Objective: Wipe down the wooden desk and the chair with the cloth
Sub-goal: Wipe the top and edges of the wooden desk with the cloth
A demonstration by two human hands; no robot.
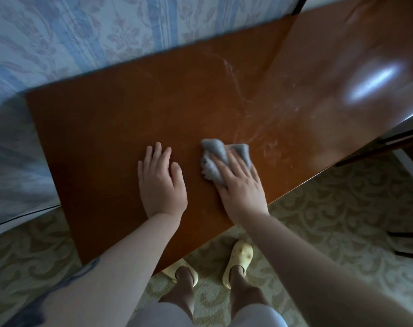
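While the right hand (242,185) presses flat on the grey cloth (221,159), fingers straight and slightly spread, the cloth lies bunched under and ahead of its fingertips on the wooden surface (111,128). The left hand (162,182) rests palm down, fingers straight, just left of the cloth, not touching it. Pale streaks (255,119) lie ahead of the right hand

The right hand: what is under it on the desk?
A crumpled grey cloth lies under the right hand, pressed flat-fingered onto the wooden desk. The cloth's far part shows beyond the fingers; the part beneath the palm is hidden.
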